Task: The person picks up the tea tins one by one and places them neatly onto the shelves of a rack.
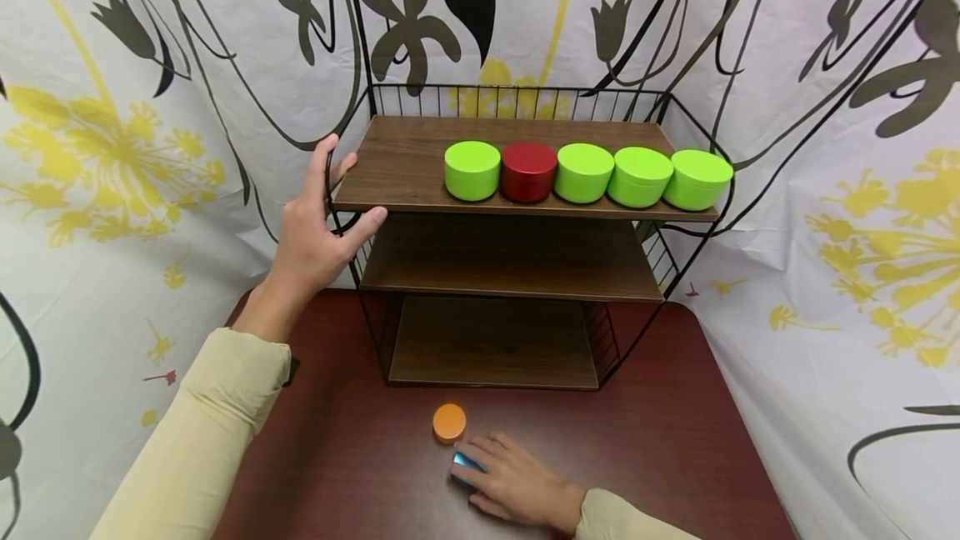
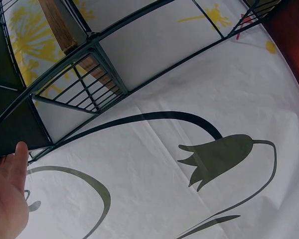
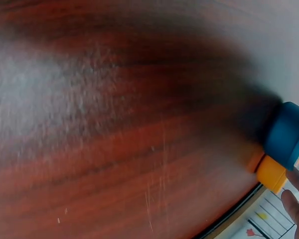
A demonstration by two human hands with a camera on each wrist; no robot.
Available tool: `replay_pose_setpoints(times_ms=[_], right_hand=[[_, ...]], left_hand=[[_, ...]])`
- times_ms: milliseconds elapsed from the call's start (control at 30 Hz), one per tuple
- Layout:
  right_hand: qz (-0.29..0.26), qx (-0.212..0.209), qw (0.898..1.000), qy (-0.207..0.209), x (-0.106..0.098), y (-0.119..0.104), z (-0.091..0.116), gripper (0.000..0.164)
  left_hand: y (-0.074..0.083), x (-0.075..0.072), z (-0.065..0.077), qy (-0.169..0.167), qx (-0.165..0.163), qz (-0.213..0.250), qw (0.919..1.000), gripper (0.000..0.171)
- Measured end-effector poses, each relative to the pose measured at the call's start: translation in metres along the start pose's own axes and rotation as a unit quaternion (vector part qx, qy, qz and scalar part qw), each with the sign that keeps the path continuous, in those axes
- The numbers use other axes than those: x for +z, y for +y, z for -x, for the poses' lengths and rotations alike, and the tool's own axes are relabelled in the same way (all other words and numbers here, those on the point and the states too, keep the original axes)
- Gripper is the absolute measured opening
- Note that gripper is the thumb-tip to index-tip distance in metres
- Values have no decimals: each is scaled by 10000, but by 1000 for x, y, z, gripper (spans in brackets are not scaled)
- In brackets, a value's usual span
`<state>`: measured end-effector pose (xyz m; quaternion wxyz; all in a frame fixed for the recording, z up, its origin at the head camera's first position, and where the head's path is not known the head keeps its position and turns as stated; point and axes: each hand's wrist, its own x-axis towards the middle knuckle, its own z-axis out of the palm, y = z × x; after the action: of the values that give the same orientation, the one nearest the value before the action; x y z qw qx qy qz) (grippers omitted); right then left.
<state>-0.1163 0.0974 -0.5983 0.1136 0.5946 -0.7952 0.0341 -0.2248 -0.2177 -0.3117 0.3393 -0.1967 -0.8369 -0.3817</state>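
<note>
A three-tier shelf rack (image 1: pixel 495 273) of dark wood boards and black wire stands on the table. My left hand (image 1: pixel 318 227) is at its upper left corner, thumb by the front edge of the top board. In the left wrist view, straight fingers (image 2: pixel 20 162) reach against the rack's side. On the table my right hand (image 1: pixel 517 477) grips a blue round container (image 1: pixel 468 462), partly hidden by the fingers. An orange round container (image 1: pixel 449 423) stands just behind it. The right wrist view has the blue container (image 3: pixel 287 135) beside the orange one (image 3: pixel 271 173).
Along the top board's front runs a row of round containers: a green one (image 1: pixel 472 171), a red one (image 1: pixel 528 172), then several more green ones (image 1: pixel 640 177). The dark red table (image 1: pixel 660 440) lies below, with flower-printed white cloth (image 1: pixel 750 265) hanging around it.
</note>
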Motion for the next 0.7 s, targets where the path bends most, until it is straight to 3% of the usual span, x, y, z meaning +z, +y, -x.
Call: replay_pose_setpoints(times_ms=[700], right_hand=[[-154,157,9996,161,15,-7,3,40]], left_hand=[[0,0,0,-1,27,-1,10000,83]])
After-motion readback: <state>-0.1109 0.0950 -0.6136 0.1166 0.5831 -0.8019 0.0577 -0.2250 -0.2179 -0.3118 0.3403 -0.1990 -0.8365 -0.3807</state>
